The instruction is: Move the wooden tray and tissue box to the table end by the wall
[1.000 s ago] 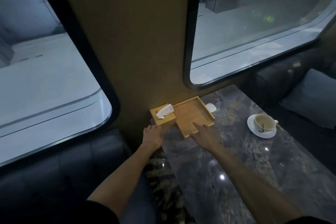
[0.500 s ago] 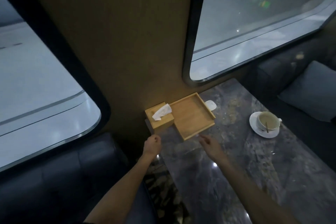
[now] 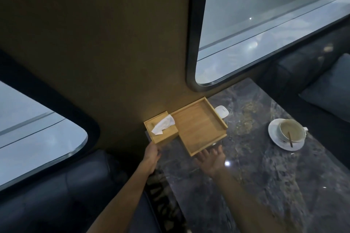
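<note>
**Two pieces at the wall end, both hands close in**

Two items to place, and from this angle both look just about home. Starting at the left: the left hand [image 3: 151, 154] sits at the near corner of the tissue box [image 3: 161, 131], fingers curled in against it. Whether it actually grips the box or only nudges it, I cannot tell, because the fingertips are tucked under the corner. The box itself stands on the far left corner of the worktop [image 3: 255, 166], its back edge up against the wall [image 3: 113, 43], a white tissue [image 3: 163, 125] poking from the slot.

Moving right, the wooden tray [image 3: 200, 128] lies flat and empty, touching the box along its left side and reaching back to the wall (a little skewed to the table edge, mind you). The right hand [image 3: 212, 159] is spread wide just at the tray's near rim, fingers fanned, holding nothing; contact with the rim is too close to call.

Further right, a small white object [image 3: 221, 111] peeks out beside the tray's far corner, and well apart sits a cup and saucer [image 3: 288, 134] with a stirrer in it.

My read: the move is essentially done. What may remain is a final squaring-up of tray and box against the wall, then the hands come off.
</note>
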